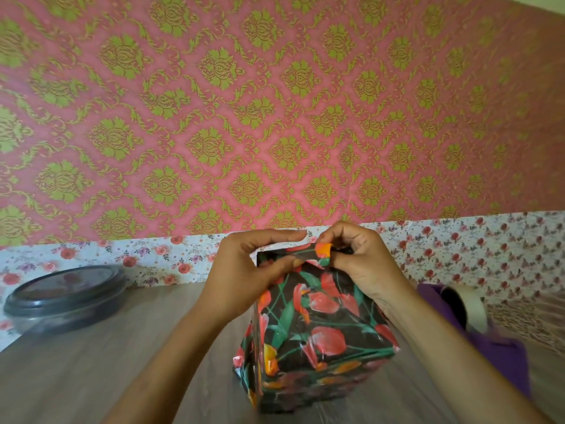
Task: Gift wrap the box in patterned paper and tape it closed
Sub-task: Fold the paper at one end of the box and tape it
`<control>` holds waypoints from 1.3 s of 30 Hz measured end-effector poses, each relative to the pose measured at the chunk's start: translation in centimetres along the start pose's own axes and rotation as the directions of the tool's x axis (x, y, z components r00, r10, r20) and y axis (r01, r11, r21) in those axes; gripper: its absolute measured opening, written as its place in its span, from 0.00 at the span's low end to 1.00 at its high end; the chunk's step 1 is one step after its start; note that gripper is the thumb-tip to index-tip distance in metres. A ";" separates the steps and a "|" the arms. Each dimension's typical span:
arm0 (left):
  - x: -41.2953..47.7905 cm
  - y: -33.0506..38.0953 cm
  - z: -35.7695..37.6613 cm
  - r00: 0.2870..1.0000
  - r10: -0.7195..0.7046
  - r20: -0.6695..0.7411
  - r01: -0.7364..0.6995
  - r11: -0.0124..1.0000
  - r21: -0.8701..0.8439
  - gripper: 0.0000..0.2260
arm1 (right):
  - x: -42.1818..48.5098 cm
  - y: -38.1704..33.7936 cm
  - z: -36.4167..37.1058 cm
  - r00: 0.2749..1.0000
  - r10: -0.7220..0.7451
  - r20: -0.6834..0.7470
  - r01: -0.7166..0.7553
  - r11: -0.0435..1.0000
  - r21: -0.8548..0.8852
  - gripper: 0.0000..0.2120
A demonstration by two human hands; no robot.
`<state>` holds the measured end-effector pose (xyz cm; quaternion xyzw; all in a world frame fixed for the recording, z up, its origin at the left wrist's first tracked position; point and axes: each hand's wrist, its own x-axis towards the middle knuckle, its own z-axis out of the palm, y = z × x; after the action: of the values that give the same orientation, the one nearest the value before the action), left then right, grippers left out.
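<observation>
Pink-and-green damask wallpaper (275,117) fills the background, with a floral border (489,249) below it meeting a wood-grain bench (91,377).

- The box (315,341) stands on end on the bench, near the front edge and roughly centred. Black tulip-patterned paper (324,304) already covers the sides that show. The lower end looks folded shut.
- The left hand (244,270) clamps the upper left corner of the box, fingers over the far edge and thumb on the near face. Its grip is closed on the box and steadies it.
- The right hand (363,264) is at the top right of the box, its grip narrow, pinching the top flap (321,254) down across the open end.
- The tape roll (470,307) sits right of the box on a purple cloth (495,356), within reach. A dark round lidded container (64,298) lies well to the left of the box.

Handling, as a judgement: the box seems light and stiff enough to take finger pressure. The paper is glossy, so likely slippery, and it creases and tears easily at corners. Hold should stay on the box's edges and on the fold line, not on loose paper.

Room: bare bench lies left of the box and in front of it. Beyond the box the wall is close. The right side is crowded by the cloth and the tape.
</observation>
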<state>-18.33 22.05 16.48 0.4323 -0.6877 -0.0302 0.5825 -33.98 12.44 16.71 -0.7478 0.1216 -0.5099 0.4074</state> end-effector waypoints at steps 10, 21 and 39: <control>2.1 3.4 -0.6 0.786 0.372 0.494 -0.618 0.509 0.600 0.13 | 0.9 0.4 0.3 0.999 0.033 -0.003 -0.033 0.999 0.027 0.14; 5.3 5.0 -1.0 0.840 0.054 0.539 -0.522 0.349 0.778 0.17 | 1.1 0.8 0.3 0.998 0.052 -0.036 -0.054 0.996 -0.067 0.12; 2.4 3.3 -0.5 0.907 0.198 0.372 -0.389 0.735 0.555 0.17 | 1.1 1.1 0.2 0.999 0.024 -0.043 -0.023 0.999 0.024 0.14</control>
<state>-19.61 22.87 20.29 0.4741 -0.7964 0.2272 0.2990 -33.04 11.19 16.55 -0.7303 0.1332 -0.5225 0.4194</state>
